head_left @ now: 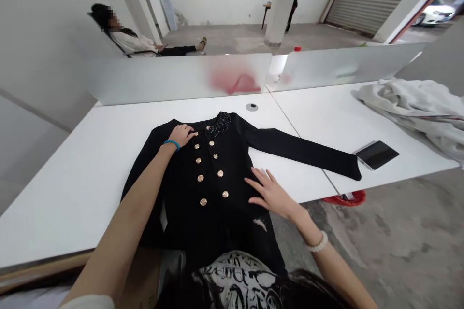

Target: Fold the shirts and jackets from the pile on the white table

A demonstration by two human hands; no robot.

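A black jacket point(210, 169) lies spread on the white table, front side up, with two rows of gold buttons and dark flower trim at the neckline. Its sleeve on the right stretches out flat across the table; the other runs down the left side, partly hidden by my arm. My left hand point(181, 135) rests on the jacket's upper chest beside the top buttons, fingers extended and lying flat. Over the jacket's lower right edge, my right hand point(268, 192) has its fingers spread and grips nothing. Whether it touches the cloth, I cannot tell.
A dark-screened tablet point(377, 154) lies by the jacket's cuff. Pale cloth point(416, 101) is heaped at the right. A frosted divider point(181, 77) borders the table's far edge; beyond it a person point(134, 41) sits reclined. Below the front edge is a red basket point(357, 199).
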